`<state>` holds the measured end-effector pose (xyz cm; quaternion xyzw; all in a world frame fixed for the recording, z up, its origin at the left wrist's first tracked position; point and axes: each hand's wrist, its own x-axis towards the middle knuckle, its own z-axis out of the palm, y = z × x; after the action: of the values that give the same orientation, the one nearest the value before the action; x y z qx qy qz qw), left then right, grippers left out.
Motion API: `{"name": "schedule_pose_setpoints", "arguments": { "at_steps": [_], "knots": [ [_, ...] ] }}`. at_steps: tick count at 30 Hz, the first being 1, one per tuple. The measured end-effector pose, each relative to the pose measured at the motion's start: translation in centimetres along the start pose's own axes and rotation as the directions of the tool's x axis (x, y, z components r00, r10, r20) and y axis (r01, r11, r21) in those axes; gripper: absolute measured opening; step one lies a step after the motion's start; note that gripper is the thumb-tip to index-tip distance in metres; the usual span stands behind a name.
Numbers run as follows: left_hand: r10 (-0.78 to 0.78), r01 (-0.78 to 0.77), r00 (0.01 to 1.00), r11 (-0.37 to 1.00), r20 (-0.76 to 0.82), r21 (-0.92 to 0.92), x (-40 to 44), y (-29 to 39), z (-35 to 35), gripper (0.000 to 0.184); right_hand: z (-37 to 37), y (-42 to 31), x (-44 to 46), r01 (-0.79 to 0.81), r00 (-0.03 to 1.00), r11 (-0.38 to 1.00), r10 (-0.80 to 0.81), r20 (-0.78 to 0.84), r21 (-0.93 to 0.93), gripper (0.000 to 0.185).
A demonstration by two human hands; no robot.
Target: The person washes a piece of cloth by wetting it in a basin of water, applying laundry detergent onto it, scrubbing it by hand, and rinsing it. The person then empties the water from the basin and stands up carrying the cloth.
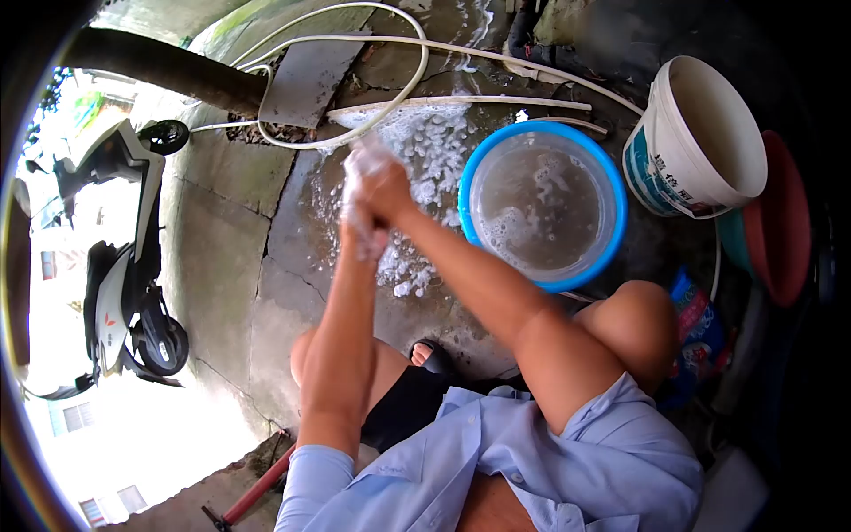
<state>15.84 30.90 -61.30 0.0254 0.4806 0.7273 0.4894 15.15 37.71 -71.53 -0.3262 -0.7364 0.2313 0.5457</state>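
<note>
Coated in white lather [370, 158], a person's left hand [363, 228] and right hand [387, 186] press together left of a blue-rimmed basin [542, 127] holding cloudy water [567, 235]. Foam [443, 146] spreads on concrete [288, 293] beside the basin. Blur hides whether the fingers grip anything within the suds; whatever is there likely handles light, soft and slippery, best held full-palmed. Right of the basin stands a white bucket [678, 164].
</note>
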Motion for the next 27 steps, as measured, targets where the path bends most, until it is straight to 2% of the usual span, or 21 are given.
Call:
{"name": "schedule_pose_setpoints", "arguments": {
  "at_steps": [1,2,3,5,6,7,9,11,12,14,15,16,17,19,21,22,23,24,25,26,27],
  "knots": [
    [-0.055,0.055,0.998,0.998,0.016,0.001,1.6,-1.8,-2.8,0.036,1.0,3.0,0.6,-0.080,0.992,0.988,0.066,-0.104,-0.132,0.034],
    [-0.049,0.049,0.996,0.999,0.070,0.003,1.3,-2.3,-2.7,0.035,-1.6,3.2,0.6,-0.347,0.925,0.932,0.321,0.203,0.107,0.037],
    [-0.042,0.042,0.991,0.999,0.129,0.009,1.3,-2.3,-2.4,0.035,-4.2,2.2,1.7,-0.625,0.726,0.743,0.441,0.528,0.238,0.040],
    [0.032,-0.030,0.999,0.997,-0.030,0.077,1.4,0.6,-1.1,0.036,-5.8,-3.9,1.2,-0.751,0.600,0.640,0.557,0.574,0.163,0.029],
    [-0.055,0.080,0.910,0.996,0.410,-0.043,4.8,2.2,-5.2,0.036,-3.7,-5.1,-2.1,-0.367,0.930,0.791,0.315,0.188,0.489,0.028],
    [-0.078,0.132,0.880,0.988,0.468,-0.084,5.7,2.6,-6.4,0.036,-2.7,-6.3,-3.5,-0.255,0.965,0.862,0.255,0.060,0.437,0.027],
    [-0.122,0.249,0.807,0.957,0.578,-0.146,6.3,3.8,-7.4,0.035,-5.3,-8.7,-1.7,-0.344,0.937,0.833,0.270,0.223,0.433,0.027],
    [-0.062,0.071,0.995,0.989,0.072,-0.133,3.6,0.4,-4.8,0.035,-5.0,-6.3,0.0,-0.391,0.920,0.760,0.307,0.243,0.520,0.030],
    [-0.051,0.051,0.999,0.999,-0.018,0.000,0.9,-0.8,-1.7,0.029,-4.1,-3.4,0.4,-0.451,0.892,0.762,0.371,0.257,0.465,0.033],
    [-0.105,0.106,0.994,0.994,0.028,-0.016,1.4,-3.3,-3.1,0.032,-2.5,2.3,1.0,-0.567,0.823,0.745,0.493,0.283,0.353,0.039],
    [-0.082,0.084,0.993,0.996,0.091,-0.026,1.1,-3.2,-2.6,0.034,-3.4,2.7,1.4,-0.529,0.838,0.780,0.417,0.353,0.334,0.040],
    [-0.087,0.088,0.996,0.995,-0.014,0.050,1.4,-2.2,-2.1,0.043,-3.7,2.1,0.9,-0.693,0.684,0.671,0.496,0.535,0.263,0.040],
    [-0.037,0.035,0.999,0.998,-0.038,-0.047,2.2,-1.4,-2.8,0.033,-4.1,-0.9,0.9,-0.857,0.506,0.432,0.607,0.613,0.280,0.039],
    [0.038,-0.033,0.999,0.992,0.037,-0.125,5.6,1.0,-6.8,0.035,-5.1,-6.6,-1.0,-0.515,0.843,0.758,0.365,0.396,0.399,0.036],
    [0.015,0.015,0.971,0.992,0.237,-0.125,7.4,3.0,-9.5,0.039,-5.4,-9.9,-1.3,-0.264,0.964,0.836,0.229,0.131,0.480,0.034],
    [0.061,0.097,0.735,0.976,0.676,-0.193,8.1,2.4,-10.3,0.041,-6.3,-10.5,-0.5,-0.375,0.927,0.750,0.286,0.244,0.545,0.039],
    [0.004,0.080,0.872,0.985,0.490,-0.152,6.8,1.8,-8.8,0.038,-3.6,-8.3,-1.0,-0.230,0.971,0.914,0.195,0.135,0.334,0.050],
    [-0.040,0.071,0.961,0.992,0.273,-0.105,4.0,0.5,-5.5,0.035,-4.8,-8.0,1.4,-0.531,0.833,0.793,0.425,0.353,0.298,0.055],
    [-0.073,0.075,0.997,0.995,0.039,-0.060,1.5,-0.6,-2.3,0.033,-4.8,-5.6,2.4,-0.621,0.770,0.724,0.493,0.404,0.300,0.059],
    [-0.050,0.050,0.999,0.999,-0.022,0.013,-0.1,-1.0,-0.2,0.029,-4.8,-3.3,3.4,-0.704,0.698,0.647,0.556,0.452,0.293,0.062],
    [0.025,-0.020,0.995,0.998,0.094,-0.057,1.2,-2.3,-2.1,0.029,-2.3,0.8,1.8,-0.622,0.782,0.683,0.513,0.354,0.384,0.064]
  ]
}}
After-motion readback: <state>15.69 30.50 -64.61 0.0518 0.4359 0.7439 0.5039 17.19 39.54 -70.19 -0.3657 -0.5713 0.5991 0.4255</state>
